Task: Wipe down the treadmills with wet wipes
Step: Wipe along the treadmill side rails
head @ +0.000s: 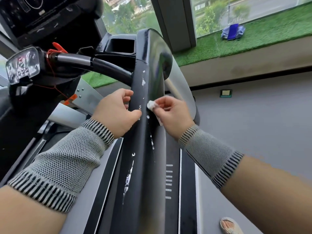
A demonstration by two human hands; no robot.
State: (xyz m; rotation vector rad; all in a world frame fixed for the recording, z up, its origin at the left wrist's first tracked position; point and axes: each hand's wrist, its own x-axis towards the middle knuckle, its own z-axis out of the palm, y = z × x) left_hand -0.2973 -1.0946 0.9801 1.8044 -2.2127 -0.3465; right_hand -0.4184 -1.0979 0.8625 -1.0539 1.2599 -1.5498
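We stand in a gym: a treadmill [145,166] with its console [33,16], black handlebar [94,65] and red safety clip [58,48] faces large windows [128,16] edged with artificial turf [253,41].

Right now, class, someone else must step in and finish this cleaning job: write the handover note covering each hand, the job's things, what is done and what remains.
Left hand: fingers curled against the left side of the black side rail, steadying it.
Right hand: pinches a balled white wet wipe against the rail's upper face.
Done: cannot tell how much has been wiped; the rail is not clean.
Left: white flecks and streaks run down the rail below the hands, and more spots sit above them. The crossbar handle and small control panel show no sign of wiping either way.
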